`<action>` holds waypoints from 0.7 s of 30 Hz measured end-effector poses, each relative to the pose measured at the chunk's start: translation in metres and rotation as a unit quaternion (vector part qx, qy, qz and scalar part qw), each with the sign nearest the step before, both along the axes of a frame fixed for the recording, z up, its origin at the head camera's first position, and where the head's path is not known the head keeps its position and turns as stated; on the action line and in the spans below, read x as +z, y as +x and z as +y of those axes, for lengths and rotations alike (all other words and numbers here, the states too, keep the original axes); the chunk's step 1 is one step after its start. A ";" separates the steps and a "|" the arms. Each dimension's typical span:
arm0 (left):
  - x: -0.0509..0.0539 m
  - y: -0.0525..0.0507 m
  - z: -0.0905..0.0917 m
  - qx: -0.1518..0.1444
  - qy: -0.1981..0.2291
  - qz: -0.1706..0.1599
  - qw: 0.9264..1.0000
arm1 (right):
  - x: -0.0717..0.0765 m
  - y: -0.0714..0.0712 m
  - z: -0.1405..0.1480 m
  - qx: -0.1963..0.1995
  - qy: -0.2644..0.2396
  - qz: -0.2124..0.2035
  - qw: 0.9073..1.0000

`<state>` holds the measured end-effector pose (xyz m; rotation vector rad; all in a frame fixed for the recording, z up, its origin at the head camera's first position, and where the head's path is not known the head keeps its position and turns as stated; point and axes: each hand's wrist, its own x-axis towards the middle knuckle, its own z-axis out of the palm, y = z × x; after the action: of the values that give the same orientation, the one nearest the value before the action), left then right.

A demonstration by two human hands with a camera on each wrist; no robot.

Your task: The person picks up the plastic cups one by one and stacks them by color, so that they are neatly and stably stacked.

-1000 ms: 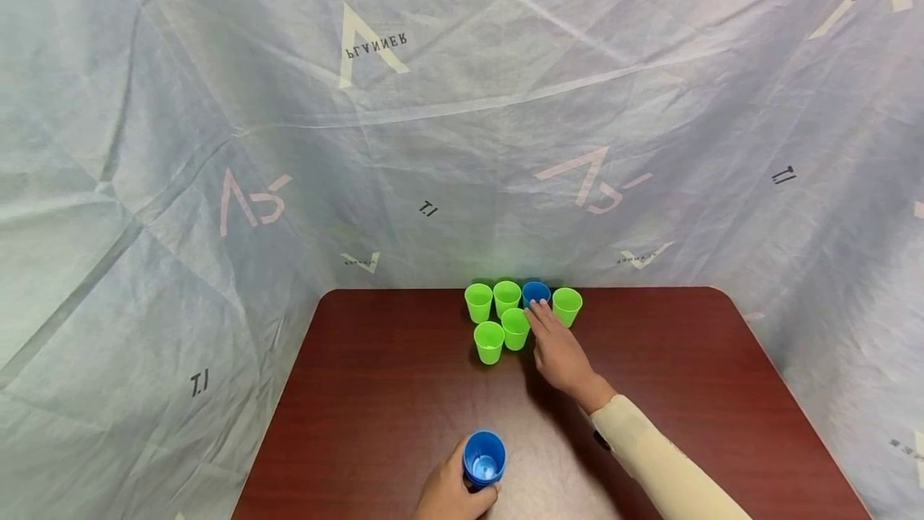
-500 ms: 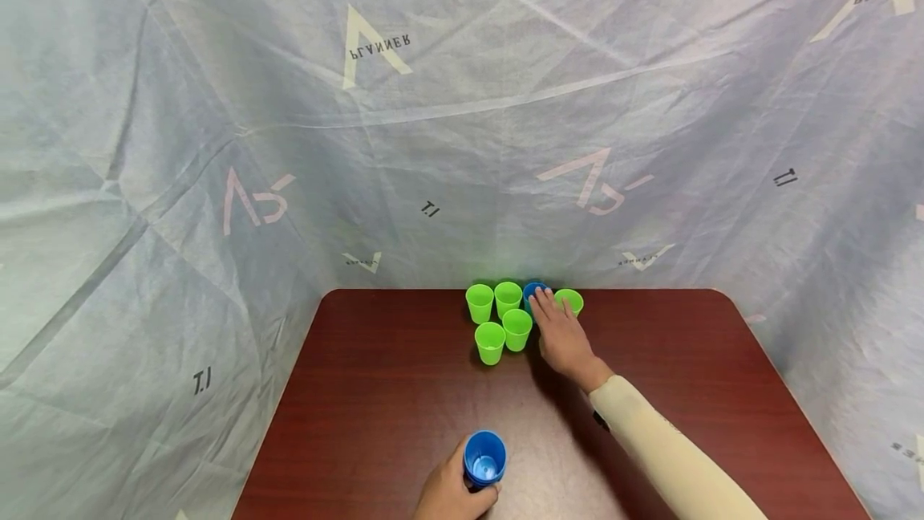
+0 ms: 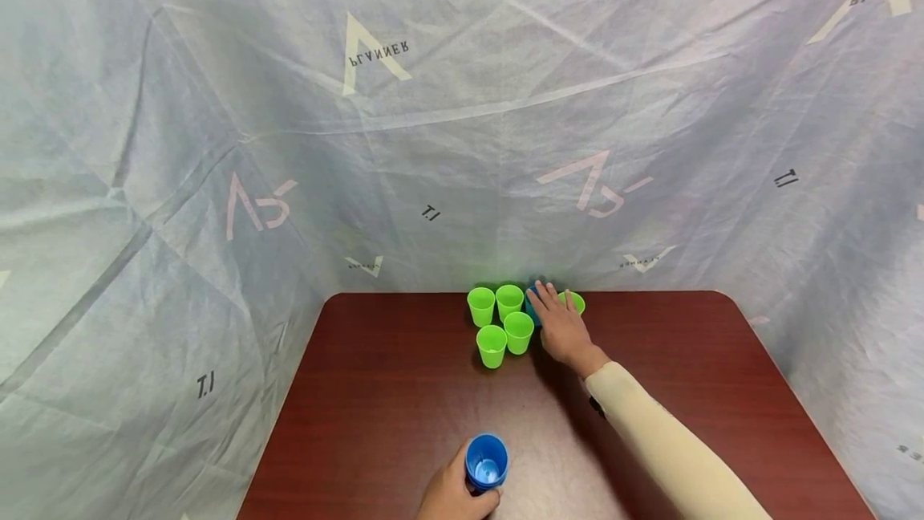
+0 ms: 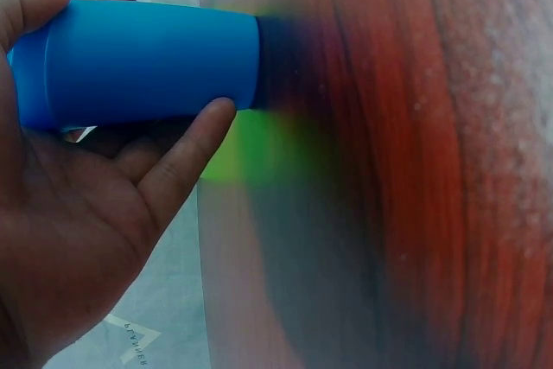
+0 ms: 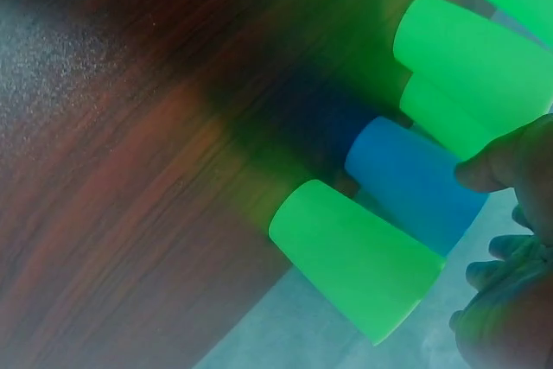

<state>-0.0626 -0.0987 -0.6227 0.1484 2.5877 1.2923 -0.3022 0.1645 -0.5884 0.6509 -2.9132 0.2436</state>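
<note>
My left hand (image 3: 455, 494) grips a stack of blue cups (image 3: 487, 462), mouth up, near the table's front; in the left wrist view the fingers (image 4: 186, 153) and thumb lie along the stack (image 4: 155, 62). At the table's back, my right hand (image 3: 566, 335) has its fingers extended over a blue cup (image 3: 532, 311) in the back row, partly hiding it. The right wrist view shows the thumb (image 5: 497, 166) at that blue cup's side (image 5: 415, 183), the other fingers loosely bent past its rim. A green cup (image 5: 354, 257) stands right beside it.
Two green cups (image 3: 481, 307) (image 3: 509, 302) stand left of the blue one in the back row. In front of them are two more green cups (image 3: 492, 347) (image 3: 519, 334). Grey printed fabric (image 3: 462, 143) hangs behind and beside the brown table (image 3: 390, 392).
My right hand has moved slightly up and to the right, from the blue cup's front edge to over the cup, now covering part of the right green one. My left hand stays with its stack.
</note>
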 end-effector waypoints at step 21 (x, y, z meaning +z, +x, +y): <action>-0.003 0.000 0.000 0.008 -0.004 -0.013 1.000 | 0.000 -0.024 0.003 -0.010 0.038 -0.062 0.997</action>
<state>-0.0631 -0.0984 -0.6262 0.1087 2.5769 1.2808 -0.3257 0.1671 -0.5885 0.6399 -3.0593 0.1778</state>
